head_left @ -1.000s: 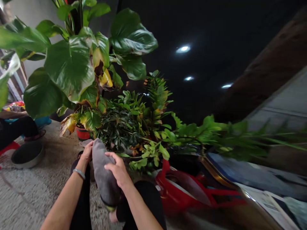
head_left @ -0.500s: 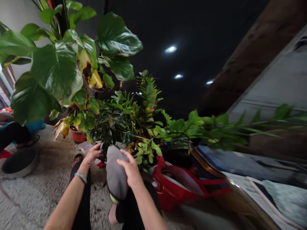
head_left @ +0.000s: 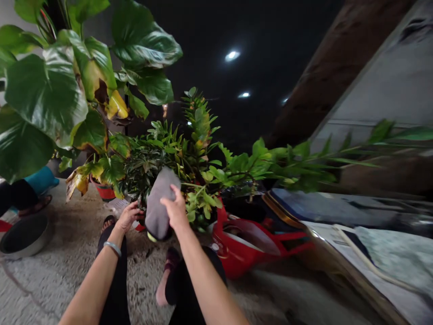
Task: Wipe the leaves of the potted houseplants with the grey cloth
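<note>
My right hand [head_left: 175,210] grips a grey, sole-shaped piece [head_left: 158,203] by its right side, thumb and fingers on its edge. The piece is flat, with a rounded upper end and a dark, yellow-green trimmed lower end; its exact kind is unclear. To its left is my left hand [head_left: 128,217], fingers bent and slightly apart, near the dark leaves [head_left: 144,174] of a low plant. Nothing shows in that hand, though its fingertips blend into the dark background. A bangle [head_left: 113,248] circles my left wrist.
Large-leaved and bushy plants [head_left: 47,92] crowd the front and left, one in a red pot [head_left: 105,191]. A red bag [head_left: 233,255] stands right of my legs, beside stacked flat items [head_left: 304,210]. At left are a grey basin [head_left: 25,241] and another person's leg [head_left: 16,198].
The grey piece has been lifted forward and tilted rightward in my right hand, exposing my sandalled foot below. My left hand stays close by. The view has shifted slightly right.
</note>
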`<state>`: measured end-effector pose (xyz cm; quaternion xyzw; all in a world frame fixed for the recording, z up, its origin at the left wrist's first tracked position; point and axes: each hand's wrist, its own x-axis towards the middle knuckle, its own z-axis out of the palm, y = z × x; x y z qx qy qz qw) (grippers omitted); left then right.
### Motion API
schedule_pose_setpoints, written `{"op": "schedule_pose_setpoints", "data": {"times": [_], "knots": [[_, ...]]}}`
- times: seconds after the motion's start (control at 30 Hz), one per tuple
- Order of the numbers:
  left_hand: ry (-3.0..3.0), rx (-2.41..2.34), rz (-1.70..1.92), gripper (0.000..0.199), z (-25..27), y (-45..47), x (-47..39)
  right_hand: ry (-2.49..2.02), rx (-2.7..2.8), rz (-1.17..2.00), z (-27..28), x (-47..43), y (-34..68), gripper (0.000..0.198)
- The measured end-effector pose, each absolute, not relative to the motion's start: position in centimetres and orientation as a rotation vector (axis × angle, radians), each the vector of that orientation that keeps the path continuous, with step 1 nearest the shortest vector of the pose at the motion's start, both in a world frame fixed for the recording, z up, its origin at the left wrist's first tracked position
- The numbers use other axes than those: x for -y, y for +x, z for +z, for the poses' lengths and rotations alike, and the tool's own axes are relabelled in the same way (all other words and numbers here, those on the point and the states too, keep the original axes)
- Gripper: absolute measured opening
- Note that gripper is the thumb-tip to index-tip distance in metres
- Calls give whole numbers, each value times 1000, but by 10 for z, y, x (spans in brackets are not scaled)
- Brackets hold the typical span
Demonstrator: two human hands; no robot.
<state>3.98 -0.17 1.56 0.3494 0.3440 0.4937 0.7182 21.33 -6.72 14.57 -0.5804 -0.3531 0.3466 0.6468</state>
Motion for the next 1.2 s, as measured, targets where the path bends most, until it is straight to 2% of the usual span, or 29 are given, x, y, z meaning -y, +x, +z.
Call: {"op": "schedule_pose_setpoints", "data": {"times": [0.1,0.2,0.27,0.33,0.43,0.5,0.63,0.7,0.8,0.93,1.07,1.2], "knots": [[772,-819,1107,35,13,38,-3,-1347,954,884,105,129,195,63],[756,-856,1133,33,12,34,-6,-1359,974,1041,91,207,215,58],[751,-872,1130,35,12,32,-4,-1364,785,1074,96,242,252,59],[773,-871,1099,40,15,33,3,-1364,485,951,106,256,299,61],[822,-846,1023,48,19,44,19,-1301,116,664,120,236,361,58],[840,-810,980,52,23,56,29,-1195,38,589,126,206,377,57],[790,-742,960,56,28,82,41,-1112,155,802,120,161,335,55],[764,-758,941,53,29,91,43,-1159,248,1009,108,168,300,55],[724,-785,955,44,27,97,46,-1237,377,1130,89,206,279,55],[670,-789,1016,36,28,99,53,-1195,258,973,92,232,336,51],[649,-810,1044,33,35,104,58,-1016,34,715,125,171,384,49],[642,-783,1057,31,39,108,58,-979,172,891,140,129,344,52]]}}
